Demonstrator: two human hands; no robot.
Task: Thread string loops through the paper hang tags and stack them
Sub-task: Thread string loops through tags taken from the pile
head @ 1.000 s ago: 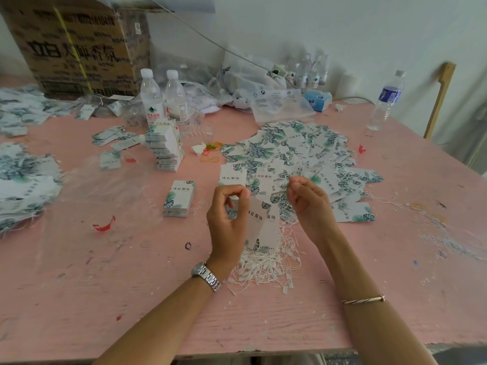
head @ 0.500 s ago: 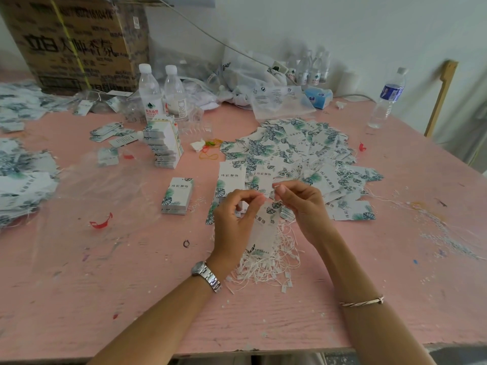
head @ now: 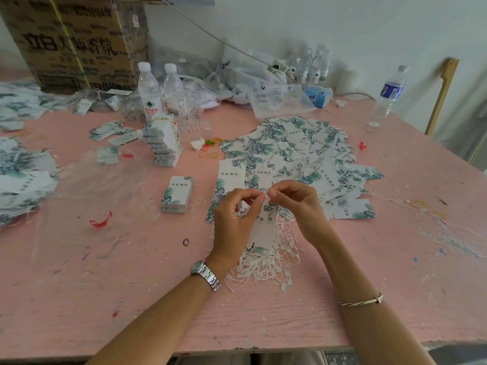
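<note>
A white hang tag (head: 261, 233) with a green leaf print hangs between my hands above the pink table (head: 131, 299). My left hand (head: 234, 219) holds the tag and pinches one end of a thin white string. My right hand (head: 297, 204) pinches the other string end, and the fingertips of both hands meet at the tag's top. Beneath them lies a heap of white string loops (head: 266, 262). Beyond my hands spreads a wide pile of threaded tags (head: 297, 154). Left of my left hand sits a small neat stack of tags (head: 177, 194).
A tall leaning stack of tags (head: 164, 142) stands behind the small one, with two water bottles (head: 160, 93) and a cardboard box (head: 76, 40) further back. More tags (head: 21, 177) cover the left edge. Another bottle (head: 387, 96) stands far right. Red clips and rubber bands (head: 209, 148) lie about.
My hands have come together, from apart to fingertips touching at the tag's top. The tag has shifted slightly right with them.
</note>
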